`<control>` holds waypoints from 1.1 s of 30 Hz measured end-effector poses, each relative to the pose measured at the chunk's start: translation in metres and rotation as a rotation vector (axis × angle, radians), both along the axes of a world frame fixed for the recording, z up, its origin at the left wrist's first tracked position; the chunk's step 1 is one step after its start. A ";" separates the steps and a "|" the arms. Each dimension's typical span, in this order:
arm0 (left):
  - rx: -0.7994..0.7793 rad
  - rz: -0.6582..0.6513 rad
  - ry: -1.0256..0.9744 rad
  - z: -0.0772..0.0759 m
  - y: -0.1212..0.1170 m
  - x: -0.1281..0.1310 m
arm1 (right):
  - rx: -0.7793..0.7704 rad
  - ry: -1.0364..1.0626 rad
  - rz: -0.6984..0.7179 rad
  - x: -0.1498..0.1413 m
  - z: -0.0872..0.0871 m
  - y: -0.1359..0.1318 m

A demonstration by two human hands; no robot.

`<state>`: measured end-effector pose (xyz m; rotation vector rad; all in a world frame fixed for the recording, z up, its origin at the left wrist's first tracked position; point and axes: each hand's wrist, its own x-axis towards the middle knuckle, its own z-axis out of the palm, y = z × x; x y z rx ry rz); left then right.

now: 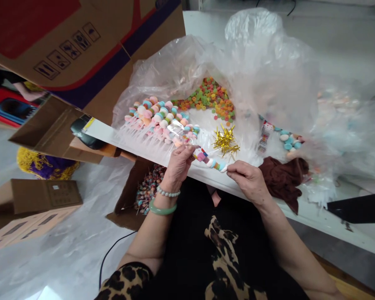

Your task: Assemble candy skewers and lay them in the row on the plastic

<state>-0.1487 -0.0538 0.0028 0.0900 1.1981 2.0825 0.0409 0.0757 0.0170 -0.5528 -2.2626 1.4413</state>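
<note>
At the edge of a white table (312,213), a seated person works with both hands just above their dark, leopard-print lap. Between the hands, a candy skewer (210,161) of pastel discs with a small cartoon-printed piece at one end lies nearly level, just over the table edge. The left hand (178,166) has its fingers together, pinching the skewer's near end along with a wisp of clear film. The right hand (248,181) clamps the far end between thumb and forefinger. Just beyond lie rows of similar skewers (153,121), a heap of ring-shaped gummy candies (208,100) and a bunch of gold foil ties (225,141), hemmed in by a billowing clear plastic bag (253,54). A brown cloth (283,181) sits beside the right hand. A cardboard box (81,50) juts in from the upper left, overhanging the table, while an open carton of lollipops (148,189) sits below the edge near the left wrist.
</note>
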 end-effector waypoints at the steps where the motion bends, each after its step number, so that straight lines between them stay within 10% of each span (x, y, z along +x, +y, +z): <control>1: -0.033 -0.053 0.026 0.000 -0.002 -0.001 | -0.051 -0.020 0.001 0.001 -0.001 0.002; 9: -0.040 -0.175 -0.060 0.005 0.002 0.015 | -0.570 -0.112 -0.182 -0.006 -0.010 -0.009; 17: -0.083 -0.102 -0.051 -0.004 0.005 0.015 | -0.007 -0.062 -0.246 -0.010 -0.017 -0.024; 22: -0.123 -0.078 0.009 -0.008 0.007 0.023 | 0.090 0.010 -0.243 -0.015 -0.022 -0.036; 29: -0.176 -0.164 -0.027 -0.003 0.008 0.026 | -0.796 -0.074 -0.189 -0.021 -0.027 -0.029; 33: -0.315 -0.314 0.060 0.000 -0.005 0.010 | -0.844 -0.058 -0.175 -0.019 -0.024 -0.021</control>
